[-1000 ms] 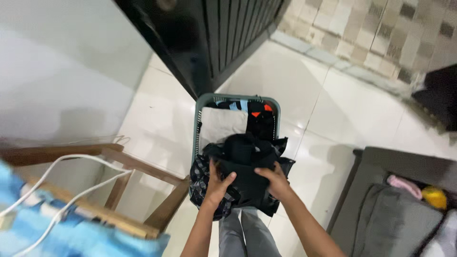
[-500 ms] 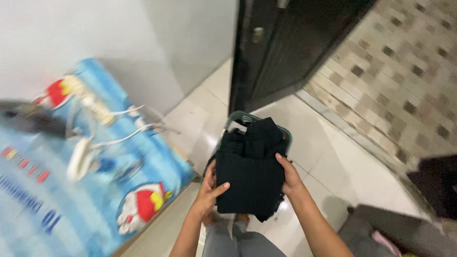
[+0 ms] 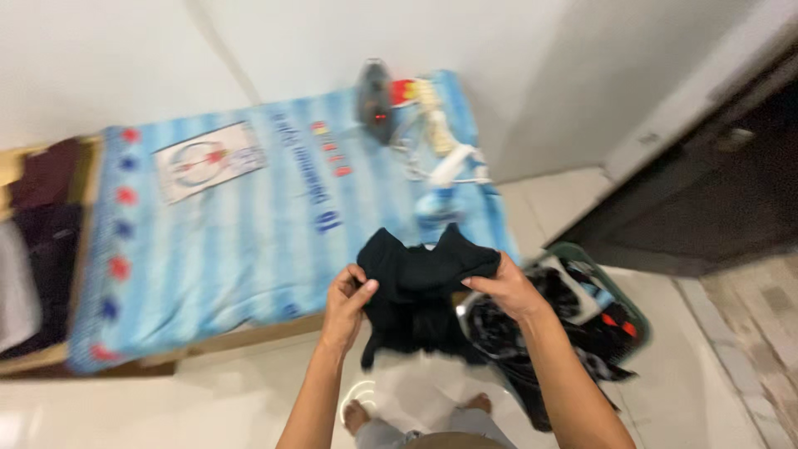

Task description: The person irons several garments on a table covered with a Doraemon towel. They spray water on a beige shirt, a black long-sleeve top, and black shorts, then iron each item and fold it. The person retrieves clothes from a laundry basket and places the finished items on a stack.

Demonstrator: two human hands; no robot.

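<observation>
Both your hands are clamped on the black garment [image 3: 420,287]: your left hand [image 3: 347,303] pinches its left edge, your right hand [image 3: 509,288] grips the right side, and the cloth hangs between them over the near edge of the table. Just to your right, on the floor, sits the green laundry basket [image 3: 633,309], stuffed with dark clothes. Ahead, the blue striped cover [image 3: 249,224] spreads across the table, with the iron [image 3: 376,101] standing at its far end.
</observation>
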